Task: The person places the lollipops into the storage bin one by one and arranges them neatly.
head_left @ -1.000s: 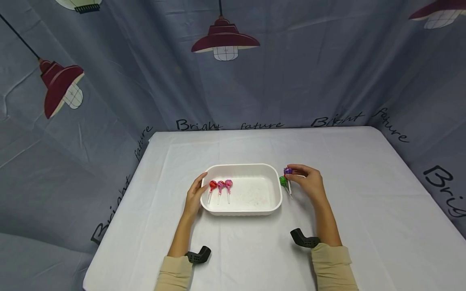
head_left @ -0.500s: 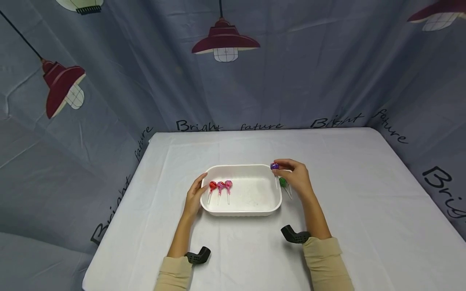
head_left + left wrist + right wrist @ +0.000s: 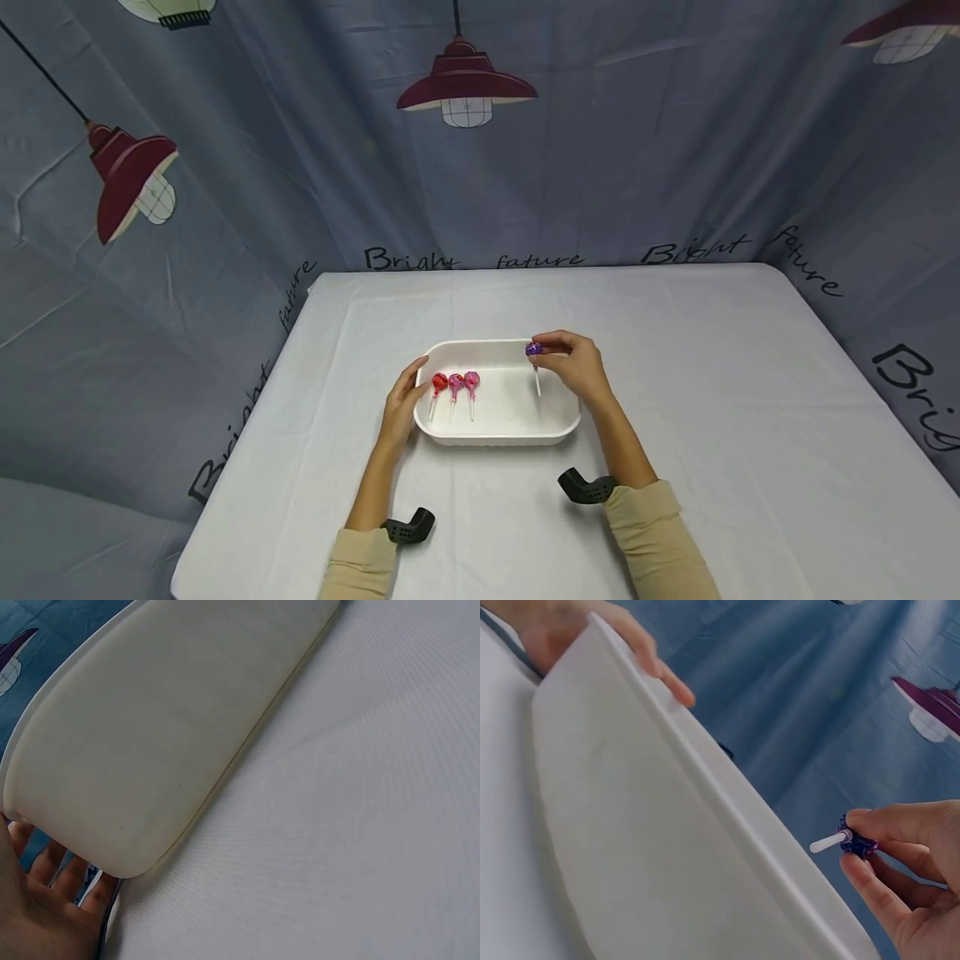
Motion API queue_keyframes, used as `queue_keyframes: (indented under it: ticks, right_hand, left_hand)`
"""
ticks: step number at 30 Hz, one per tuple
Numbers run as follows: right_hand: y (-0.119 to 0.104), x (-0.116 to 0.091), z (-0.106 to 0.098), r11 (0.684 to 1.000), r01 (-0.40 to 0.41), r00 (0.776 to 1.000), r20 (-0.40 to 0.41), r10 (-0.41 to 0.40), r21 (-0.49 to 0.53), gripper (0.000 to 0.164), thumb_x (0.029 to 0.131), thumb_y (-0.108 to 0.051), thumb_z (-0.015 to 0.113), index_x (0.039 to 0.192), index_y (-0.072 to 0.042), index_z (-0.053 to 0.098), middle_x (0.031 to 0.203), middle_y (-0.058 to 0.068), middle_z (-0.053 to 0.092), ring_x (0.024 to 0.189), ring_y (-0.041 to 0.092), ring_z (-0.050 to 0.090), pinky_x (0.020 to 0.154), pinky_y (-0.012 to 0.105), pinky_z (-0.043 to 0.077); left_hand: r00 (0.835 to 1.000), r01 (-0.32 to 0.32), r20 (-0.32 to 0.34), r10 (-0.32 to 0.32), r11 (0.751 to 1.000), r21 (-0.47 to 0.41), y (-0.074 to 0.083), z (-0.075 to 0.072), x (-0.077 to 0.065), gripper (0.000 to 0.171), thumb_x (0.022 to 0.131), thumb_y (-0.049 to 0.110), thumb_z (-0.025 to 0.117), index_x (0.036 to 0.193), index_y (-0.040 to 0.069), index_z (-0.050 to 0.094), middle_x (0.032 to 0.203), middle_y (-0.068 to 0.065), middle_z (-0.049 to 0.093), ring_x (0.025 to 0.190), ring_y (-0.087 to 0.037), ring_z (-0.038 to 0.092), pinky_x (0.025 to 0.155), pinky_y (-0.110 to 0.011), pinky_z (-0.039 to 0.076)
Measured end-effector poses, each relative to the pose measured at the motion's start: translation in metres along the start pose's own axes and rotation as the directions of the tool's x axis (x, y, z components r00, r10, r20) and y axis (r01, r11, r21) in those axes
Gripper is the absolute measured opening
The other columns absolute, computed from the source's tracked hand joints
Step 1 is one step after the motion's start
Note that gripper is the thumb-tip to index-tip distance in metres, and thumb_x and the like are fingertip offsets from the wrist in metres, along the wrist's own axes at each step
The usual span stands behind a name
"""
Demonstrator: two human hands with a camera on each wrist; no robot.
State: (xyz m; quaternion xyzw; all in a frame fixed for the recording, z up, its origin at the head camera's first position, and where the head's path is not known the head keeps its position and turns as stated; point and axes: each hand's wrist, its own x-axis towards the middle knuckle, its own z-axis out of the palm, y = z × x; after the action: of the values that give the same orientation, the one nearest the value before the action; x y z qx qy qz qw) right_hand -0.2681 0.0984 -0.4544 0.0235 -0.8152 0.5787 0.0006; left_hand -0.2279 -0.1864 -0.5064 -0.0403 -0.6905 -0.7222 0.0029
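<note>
In the head view, my right hand (image 3: 576,364) pinches a purple-wrapped lollipop (image 3: 534,348) by its candy head, over the right half of a white tray (image 3: 495,438). Its white stick (image 3: 826,843) points toward the camera in the right wrist view. Inside the tray at the left lie a red lollipop (image 3: 439,381), a pink-purple lollipop (image 3: 455,382) and a pink lollipop (image 3: 471,380), side by side with sticks toward me. My left hand (image 3: 401,408) grips the tray's left end, thumb at the rim; its fingers (image 3: 69,879) show against the tray's outer wall.
The tray stands mid-table on a white cloth (image 3: 690,350). A grey curtain (image 3: 630,150) printed with red lamps hangs behind and around the table. Each wrist wears a black camera mount (image 3: 587,487). The spot just right of the tray is behind my right hand.
My right hand has carried the purple lollipop leftward from beside the green one to over the tray. The green lollipop is now hidden behind that hand. My left hand has stayed on the tray.
</note>
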Motion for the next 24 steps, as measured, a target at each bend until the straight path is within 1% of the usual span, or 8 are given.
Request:
queue_keyframes:
  ticks: [4, 5, 7, 10, 14, 19, 24]
  right_hand:
    - [0.001, 0.003, 0.011, 0.999, -0.021, 1.0, 0.014, 0.02, 0.034, 0.032, 0.073, -0.011, 0.078, 0.103, -0.006, 0.067, 0.098, 0.01, 0.066, 0.093, 0.022, 0.06, 0.082, 0.034, 0.049]
    - [0.001, 0.004, 0.014, 0.999, -0.027, 0.999, 0.019, 0.027, 0.037, 0.032, 0.073, -0.01, 0.078, 0.103, -0.006, 0.068, 0.098, 0.009, 0.066, 0.093, 0.021, 0.06, 0.078, 0.033, 0.051]
    - [0.001, 0.005, 0.021, 0.999, -0.041, 0.999, 0.021, 0.04, 0.022, 0.03, 0.073, -0.01, 0.078, 0.101, -0.007, 0.068, 0.097, 0.007, 0.066, 0.092, 0.02, 0.06, 0.075, 0.029, 0.052]
    - [0.0, 0.008, 0.03, 0.999, -0.037, 0.999, 0.033, 0.037, -0.004, 0.03, 0.073, -0.01, 0.078, 0.1, -0.007, 0.068, 0.095, 0.007, 0.067, 0.09, 0.02, 0.06, 0.071, 0.026, 0.051]
    - [-0.001, 0.01, 0.043, 1.0, -0.028, 0.998, 0.056, 0.028, -0.006, 0.028, 0.072, -0.007, 0.078, 0.098, -0.006, 0.069, 0.092, 0.007, 0.067, 0.086, 0.021, 0.061, 0.068, 0.026, 0.051]
    - [-0.005, 0.012, 0.058, 1.0, -0.017, 0.996, 0.085, 0.019, -0.022, 0.025, 0.071, -0.002, 0.077, 0.095, -0.003, 0.068, 0.088, 0.007, 0.068, 0.079, 0.017, 0.062, 0.065, 0.023, 0.051]
    - [-0.009, 0.016, 0.069, 0.999, -0.002, 0.993, 0.115, 0.007, -0.044, 0.026, 0.069, 0.001, 0.078, 0.092, -0.001, 0.067, 0.087, 0.009, 0.068, 0.076, 0.017, 0.062, 0.065, 0.024, 0.052]
  left_hand:
    - [1.0, 0.004, -0.003, -0.004, 1.0, 0.004, 0.0, 0.0, 0.0, 0.043, 0.096, 0.01, 0.048, 0.138, 0.013, 0.042, 0.145, -0.002, 0.033, 0.134, -0.014, 0.027, 0.109, -0.03, 0.022]
    - [1.0, 0.004, -0.003, -0.004, 1.0, 0.003, 0.0, 0.0, 0.0, 0.043, 0.096, 0.01, 0.048, 0.138, 0.013, 0.042, 0.145, -0.002, 0.033, 0.133, -0.014, 0.027, 0.109, -0.03, 0.022]
    - [1.0, 0.002, -0.003, -0.002, 1.0, 0.003, 0.0, 0.0, 0.001, 0.043, 0.096, 0.01, 0.048, 0.138, 0.013, 0.042, 0.145, -0.002, 0.033, 0.133, -0.014, 0.027, 0.109, -0.03, 0.022]
    - [1.0, -0.001, -0.002, 0.001, 1.0, 0.002, 0.0, 0.0, 0.001, 0.043, 0.096, 0.01, 0.048, 0.138, 0.013, 0.042, 0.145, -0.002, 0.033, 0.134, -0.015, 0.027, 0.109, -0.03, 0.022]
    - [1.0, 0.003, 0.004, -0.003, 1.0, -0.001, -0.001, 0.0, 0.001, 0.043, 0.096, 0.011, 0.048, 0.139, 0.012, 0.041, 0.146, -0.003, 0.032, 0.134, -0.016, 0.026, 0.109, -0.031, 0.021]
    - [1.0, -0.001, 0.014, 0.001, 1.0, 0.003, -0.001, 0.0, 0.001, 0.044, 0.096, 0.011, 0.048, 0.139, 0.011, 0.04, 0.148, -0.006, 0.028, 0.136, -0.017, 0.023, 0.11, -0.033, 0.019]
    - [1.0, -0.005, 0.008, 0.005, 1.0, -0.002, 0.0, 0.0, 0.001, 0.044, 0.096, 0.01, 0.048, 0.139, 0.011, 0.041, 0.148, -0.006, 0.029, 0.135, -0.016, 0.023, 0.11, -0.031, 0.019]
